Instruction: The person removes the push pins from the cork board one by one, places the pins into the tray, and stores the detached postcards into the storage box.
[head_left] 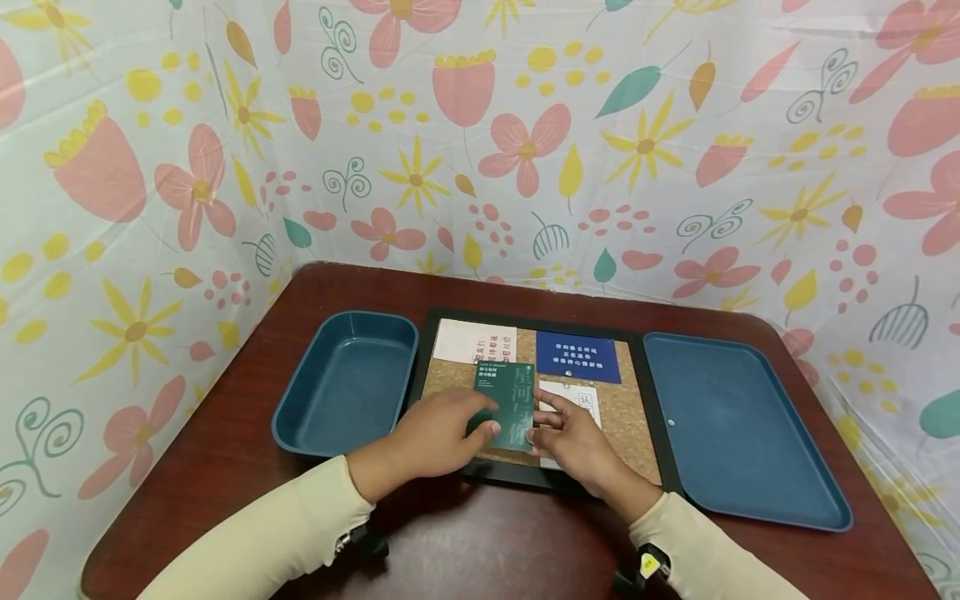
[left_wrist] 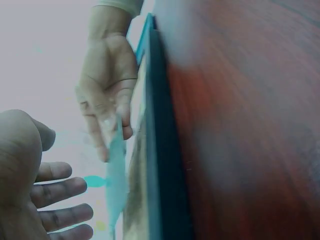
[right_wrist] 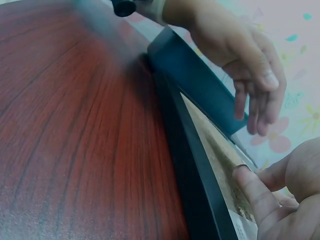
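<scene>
A dark green card (head_left: 506, 398) with pale print is over the lower middle of a black-framed cork board (head_left: 626, 429). My right hand (head_left: 576, 442) pinches the card by its right edge between thumb and fingers. In the left wrist view the card (left_wrist: 117, 180) appears nearly edge-on, raised off the board. My left hand (head_left: 438, 429) hovers at the card's left side; its relaxed fingers (left_wrist: 65, 192) are apart from the card in the left wrist view. A blue card (head_left: 577, 354), a white card with red print (head_left: 457, 340) and another white card (head_left: 588, 398), partly hidden by my right hand, lie on the cork.
Left of the board stands a deep blue tray (head_left: 348, 383). On its right lies a shallow blue tray (head_left: 750, 433) with a small pale dot (head_left: 671, 422) near its left edge. The brown table (head_left: 465, 550) ends at a flowered cloth (head_left: 525, 217).
</scene>
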